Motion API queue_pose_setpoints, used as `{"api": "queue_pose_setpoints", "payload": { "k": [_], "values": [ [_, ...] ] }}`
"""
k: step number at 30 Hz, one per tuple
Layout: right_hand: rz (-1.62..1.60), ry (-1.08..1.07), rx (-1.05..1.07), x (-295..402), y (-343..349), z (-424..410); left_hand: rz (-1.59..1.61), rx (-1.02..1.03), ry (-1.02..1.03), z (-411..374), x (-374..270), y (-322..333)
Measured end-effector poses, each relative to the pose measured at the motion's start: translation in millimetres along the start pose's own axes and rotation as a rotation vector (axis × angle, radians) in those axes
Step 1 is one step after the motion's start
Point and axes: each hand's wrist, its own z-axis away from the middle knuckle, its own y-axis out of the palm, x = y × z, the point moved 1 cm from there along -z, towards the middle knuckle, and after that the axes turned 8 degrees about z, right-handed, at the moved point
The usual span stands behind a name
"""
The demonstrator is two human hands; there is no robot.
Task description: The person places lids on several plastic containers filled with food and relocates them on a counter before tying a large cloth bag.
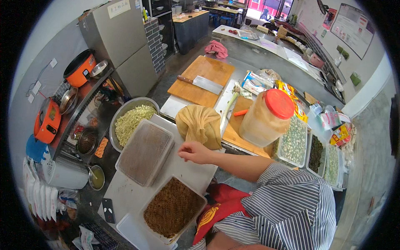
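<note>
My right hand (pixel 194 152) hovers over the pale tabletop with its fingers loosely curled, and no object shows in it. Just beyond it sits a tan cloth bag (pixel 200 126), its fabric gathered into folds. To the hand's left lies a lidded clear plastic box (pixel 145 153) with brownish contents. An uncovered plastic box (pixel 173 207) of dark brown crumbly food stands nearer my red apron (pixel 215 203). Part of my left arm shows at the bottom edge; the left hand is out of view.
A metal bowl (pixel 150 101) holds pale chopped pieces. A cleaver (pixel 206 84) lies on a wooden cutting board (pixel 190 95). A red-lidded jar (pixel 265 122) stands beside several food boxes (pixel 293 142). A phone (pixel 108 210) and a plastic lid (pixel 131 229) lie by the table edge.
</note>
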Motion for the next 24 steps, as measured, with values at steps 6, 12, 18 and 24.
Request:
{"api": "queue_pose_setpoints", "payload": {
  "k": [6, 12, 18, 24],
  "values": [
    [0.226, 0.104, 0.022, -6.3, 23.6, 54.4, 0.282, 0.222, -0.17, 28.2, 42.5, -3.5],
    [0.466, 0.028, 0.098, 13.7, 52.9, 72.2, 1.369, 0.385, -0.614, 36.2, 95.4, -3.8],
    [0.416, 0.033, 0.127, -3.7, 63.7, 79.0, 1.714, 0.519, -0.906, 49.5, 172.8, -23.6],
    [0.254, 0.061, 0.045, -10.4, 60.7, 68.4, 2.093, 0.817, -1.145, 50.4, 266.2, -73.8]
  ]
}}
